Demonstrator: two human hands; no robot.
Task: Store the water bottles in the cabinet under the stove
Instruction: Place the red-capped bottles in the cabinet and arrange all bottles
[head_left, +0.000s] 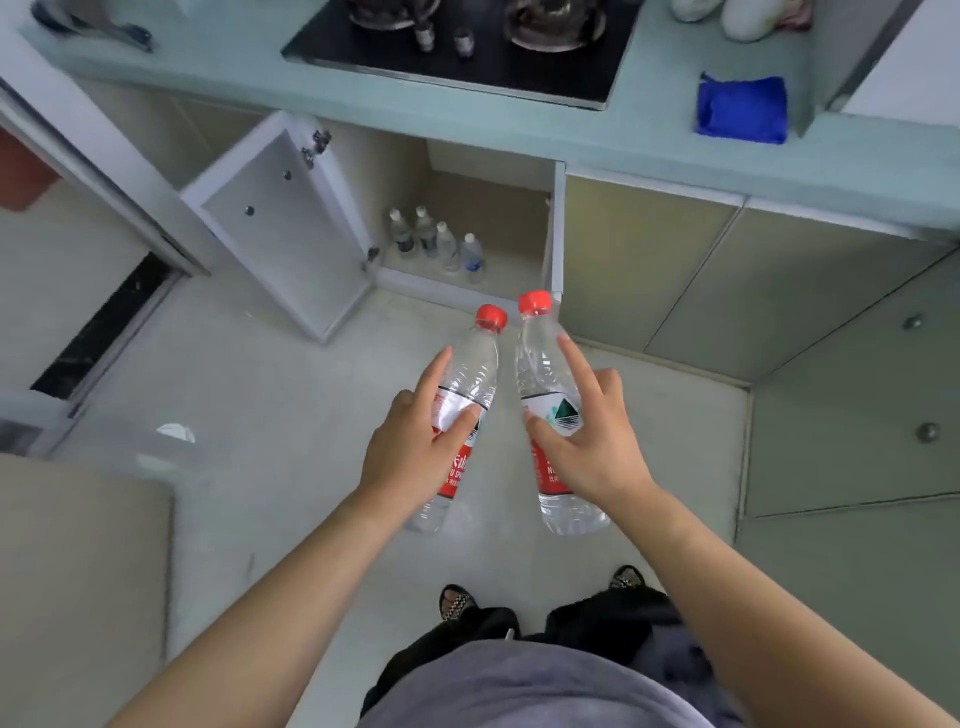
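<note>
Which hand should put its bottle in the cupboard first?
Probably the right hand: its bottle is nearer the open cabinet, facing the free space right of the stored bottles.

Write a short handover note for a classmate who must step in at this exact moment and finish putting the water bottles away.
Left hand: gripping a clear plastic red-capped water bottle by its label.
Right hand: gripping a second clear red-capped bottle the same way.
Both bottles are in the air above the pale floor, caps pointing toward the cabinet.
The cabinet under the black stove has its white door swung open.
Done: four white-capped bottles already stand in a row inside.
Left: set these two bottles inside; there looks to be free space right of the row. Probably shut the door afterwards.
</note>
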